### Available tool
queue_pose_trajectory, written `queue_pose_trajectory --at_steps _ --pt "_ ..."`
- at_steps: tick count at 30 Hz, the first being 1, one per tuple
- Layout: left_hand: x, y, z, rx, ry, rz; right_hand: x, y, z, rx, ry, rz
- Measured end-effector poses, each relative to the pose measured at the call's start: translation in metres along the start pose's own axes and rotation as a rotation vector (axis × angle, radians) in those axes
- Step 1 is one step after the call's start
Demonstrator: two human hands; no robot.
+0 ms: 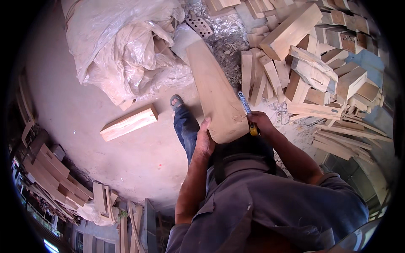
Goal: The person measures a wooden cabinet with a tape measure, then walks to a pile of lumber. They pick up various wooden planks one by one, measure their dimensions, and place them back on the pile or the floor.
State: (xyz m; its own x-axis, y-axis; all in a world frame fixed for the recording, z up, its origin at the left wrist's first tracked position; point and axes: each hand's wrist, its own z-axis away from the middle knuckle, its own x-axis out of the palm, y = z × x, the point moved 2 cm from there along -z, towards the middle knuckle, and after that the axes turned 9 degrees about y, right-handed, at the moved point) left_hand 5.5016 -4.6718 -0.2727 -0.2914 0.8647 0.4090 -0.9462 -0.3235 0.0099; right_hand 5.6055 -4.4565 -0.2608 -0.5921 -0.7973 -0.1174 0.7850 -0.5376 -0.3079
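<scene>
A long, wide wooden board (219, 92) stretches away from my waist, its near end close to my body. My left hand (205, 138) grips the board's left edge near that end, thumb lying on the upper face. On the other side, my right hand (260, 122) is closed around a yellow and black tape measure (253, 129). A short length of its pale blade (243, 103) is drawn out along the board's right edge. The fingers under the board are hidden.
Plastic sheeting (130, 50) covers a heap at the far left. A loose wooden block (129, 122) lies on the floor. Piled timber offcuts (312, 76) fill the right, with thin strips (344, 139) nearer me. More boards (55, 173) are stacked at the lower left.
</scene>
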Motion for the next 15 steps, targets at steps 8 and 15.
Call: queue_pose_trajectory --at_steps 8,15 --pt "0.017 -0.019 -0.006 0.013 -0.021 0.097 -0.026 0.006 -0.008 -0.017 0.002 0.115" --pt "0.049 -0.001 -0.005 0.112 -0.100 0.067 -0.022 0.009 -0.015 -0.089 0.000 -0.025"
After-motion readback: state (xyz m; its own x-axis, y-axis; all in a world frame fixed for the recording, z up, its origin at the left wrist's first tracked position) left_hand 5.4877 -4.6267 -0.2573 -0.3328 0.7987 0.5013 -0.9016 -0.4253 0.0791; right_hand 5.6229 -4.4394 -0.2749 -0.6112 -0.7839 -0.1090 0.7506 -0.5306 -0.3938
